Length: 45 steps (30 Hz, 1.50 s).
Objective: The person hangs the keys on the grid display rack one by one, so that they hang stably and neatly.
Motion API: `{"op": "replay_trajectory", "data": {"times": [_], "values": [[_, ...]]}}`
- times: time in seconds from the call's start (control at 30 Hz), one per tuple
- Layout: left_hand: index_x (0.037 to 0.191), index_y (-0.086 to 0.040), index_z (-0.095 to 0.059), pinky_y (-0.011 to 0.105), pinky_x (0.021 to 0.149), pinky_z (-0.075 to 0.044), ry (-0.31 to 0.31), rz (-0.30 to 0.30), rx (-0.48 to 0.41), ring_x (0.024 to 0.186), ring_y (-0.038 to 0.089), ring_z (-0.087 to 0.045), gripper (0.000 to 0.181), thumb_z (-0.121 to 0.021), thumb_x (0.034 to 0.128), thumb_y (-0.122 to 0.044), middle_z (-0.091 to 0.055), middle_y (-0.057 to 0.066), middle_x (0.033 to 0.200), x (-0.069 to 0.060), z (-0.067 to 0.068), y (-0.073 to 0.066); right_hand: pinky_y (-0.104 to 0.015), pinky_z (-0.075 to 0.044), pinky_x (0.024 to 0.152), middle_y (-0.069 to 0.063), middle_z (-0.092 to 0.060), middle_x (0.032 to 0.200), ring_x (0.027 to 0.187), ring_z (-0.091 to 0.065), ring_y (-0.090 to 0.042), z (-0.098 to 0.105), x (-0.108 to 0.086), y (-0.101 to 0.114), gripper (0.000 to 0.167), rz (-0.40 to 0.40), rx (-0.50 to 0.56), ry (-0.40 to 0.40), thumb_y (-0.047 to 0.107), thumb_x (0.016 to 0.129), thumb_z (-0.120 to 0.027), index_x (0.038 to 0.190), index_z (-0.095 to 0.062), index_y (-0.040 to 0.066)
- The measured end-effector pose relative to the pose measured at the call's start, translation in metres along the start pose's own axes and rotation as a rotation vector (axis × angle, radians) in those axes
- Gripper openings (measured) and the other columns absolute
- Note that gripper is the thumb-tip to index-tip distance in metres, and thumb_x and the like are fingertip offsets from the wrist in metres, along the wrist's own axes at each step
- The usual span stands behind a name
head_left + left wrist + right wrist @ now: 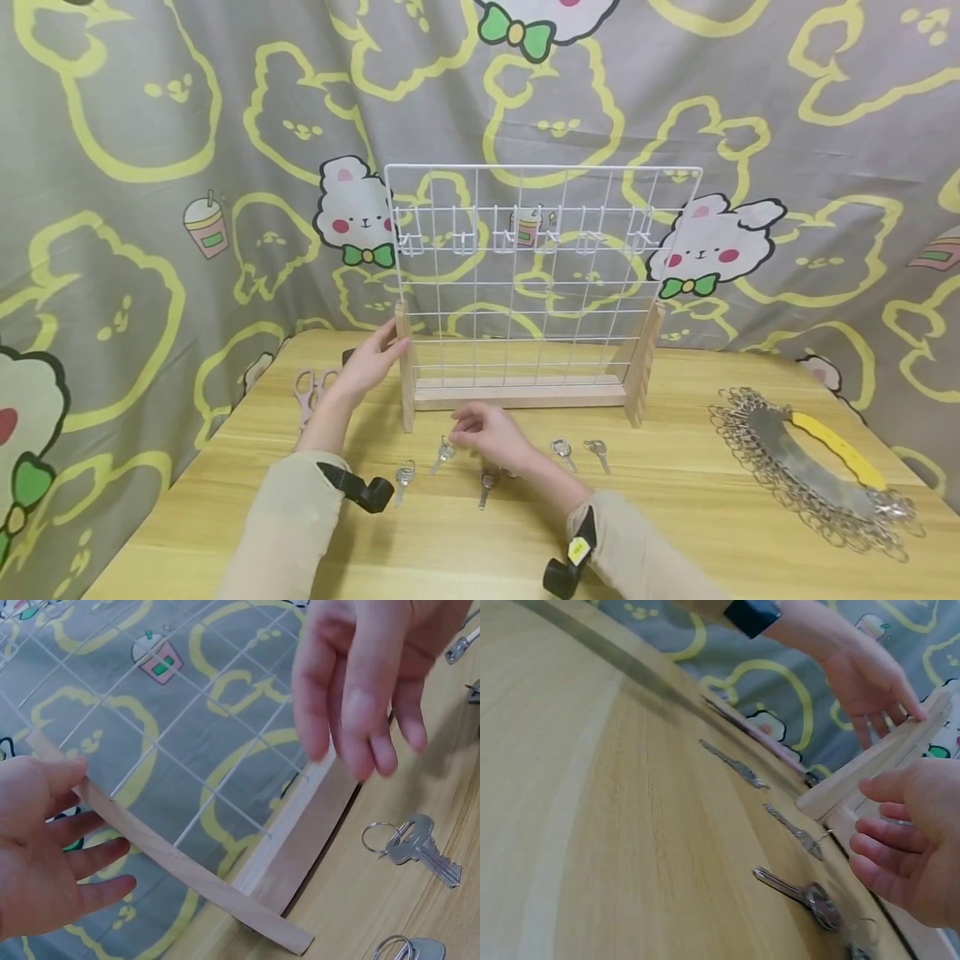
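Observation:
A white wire grid point(525, 312) stands upright in a wooden base, with several small hooks in a row across its upper part. My left hand point(369, 362) touches the left wooden post point(406, 375), thumb at its front edge and fingers spread beside it. Just in front of the base, my right hand point(491, 435) hovers above the table, fingers loosely bent and holding nothing. Several keys with rings lie below it, among them one key point(444, 454) near its fingertips, another key point(405, 479) to the left and a key point(562, 450) to the right.
Pink scissors point(306, 396) lie behind my left forearm, near a small dark object point(347, 357). On the table's right side is a metal ring point(780, 450) with a yellow handle point(840, 450) and many wire loops. A patterned curtain point(285, 183) hangs behind the table.

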<state>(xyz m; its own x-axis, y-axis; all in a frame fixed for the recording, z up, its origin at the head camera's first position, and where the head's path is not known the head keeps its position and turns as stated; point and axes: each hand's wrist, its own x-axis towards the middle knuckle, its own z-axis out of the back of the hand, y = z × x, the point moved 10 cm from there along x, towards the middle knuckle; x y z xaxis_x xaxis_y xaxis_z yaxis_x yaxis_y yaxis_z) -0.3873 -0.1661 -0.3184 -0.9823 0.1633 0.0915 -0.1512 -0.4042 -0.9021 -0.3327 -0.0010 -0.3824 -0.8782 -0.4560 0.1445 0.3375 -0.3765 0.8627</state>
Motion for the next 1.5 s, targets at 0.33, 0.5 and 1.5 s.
{"op": "replay_trajectory", "data": {"times": [0.33, 0.5, 1.5], "values": [[0.149, -0.012, -0.017, 0.051, 0.108, -0.024, -0.005, -0.015, -0.01, 0.135, 0.035, -0.023, 0.06, -0.044, 0.099, -0.031, -0.021, 0.013, 0.151, 0.0, 0.0, -0.003, -0.019, -0.044, 0.051, 0.002, -0.058, 0.071, 0.061, -0.05, -0.007, -0.016, 0.013, -0.01, 0.015, -0.003, -0.144, -0.038, 0.013, 0.079, -0.072, 0.086, -0.065, 0.002], [0.149, -0.011, -0.017, 0.049, 0.109, -0.025, -0.009, -0.004, -0.018, 0.135, 0.035, -0.024, 0.058, -0.043, 0.0996, -0.028, -0.021, 0.012, 0.152, -0.001, 0.0, -0.002, -0.017, -0.04, 0.044, 0.004, -0.056, 0.061, 0.051, -0.044, -0.005, -0.022, 0.014, -0.004, 0.009, 0.036, -0.212, -0.067, 0.009, 0.078, -0.071, 0.074, -0.065, 0.004], [0.148, -0.006, -0.017, 0.05, 0.105, -0.032, 0.024, -0.066, 0.017, 0.133, 0.037, -0.028, 0.058, -0.043, 0.0997, -0.023, -0.022, 0.017, 0.15, -0.002, 0.002, -0.005, -0.023, -0.048, 0.061, -0.003, -0.064, 0.079, 0.069, -0.055, -0.01, 0.032, 0.029, 0.051, 0.01, 0.082, -0.232, -0.014, 0.016, 0.089, -0.062, 0.083, -0.065, 0.008]]}}
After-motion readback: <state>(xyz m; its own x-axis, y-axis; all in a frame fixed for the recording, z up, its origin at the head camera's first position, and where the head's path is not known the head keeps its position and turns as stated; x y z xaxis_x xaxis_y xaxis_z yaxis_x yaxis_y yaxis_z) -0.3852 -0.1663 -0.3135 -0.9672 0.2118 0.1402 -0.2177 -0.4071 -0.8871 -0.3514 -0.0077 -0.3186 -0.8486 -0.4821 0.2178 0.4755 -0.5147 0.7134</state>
